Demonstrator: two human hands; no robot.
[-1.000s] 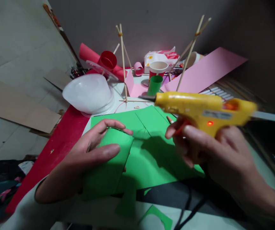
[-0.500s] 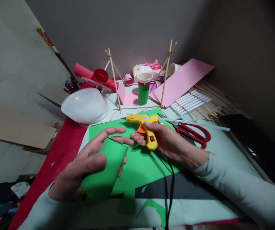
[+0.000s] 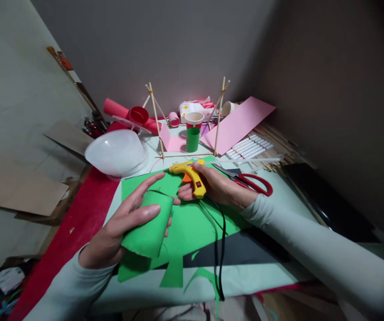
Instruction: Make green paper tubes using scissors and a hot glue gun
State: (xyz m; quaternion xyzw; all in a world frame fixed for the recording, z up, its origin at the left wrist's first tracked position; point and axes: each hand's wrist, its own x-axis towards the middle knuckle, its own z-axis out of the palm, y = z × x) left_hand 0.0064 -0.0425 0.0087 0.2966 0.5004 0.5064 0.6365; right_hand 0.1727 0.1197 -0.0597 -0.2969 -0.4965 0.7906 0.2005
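Observation:
My left hand (image 3: 112, 238) is closed around a piece of green paper (image 3: 150, 227) curved into a tube-like shape. The thumb presses on its outer side, while the index finger stretches past its upper rim. In my right hand (image 3: 223, 185) is a yellow hot glue gun (image 3: 188, 170) with an orange trigger, its nozzle pointing left near my left index fingertip. A clear glue stick (image 3: 245, 160) extends from the gun's back, and its black cord (image 3: 223, 249) hangs over the table's front edge. Under both hands lies a green sheet (image 3: 192, 227).
Red-handled scissors (image 3: 254, 182) lie right of the glue gun. Behind stand a stick frame (image 3: 154, 118), a green cup-like cylinder (image 3: 192, 140) and a paper cup (image 3: 194, 118). White markers (image 3: 250, 147) and a dark flat object (image 3: 325, 200) are right; a translucent plastic bowl (image 3: 116, 151) is left.
The camera view has shifted, so the tabletop items sit further left. The glue gun's nozzle is closer to my left index fingertip, and the green paper has turned slightly, my thumb straighter across it.

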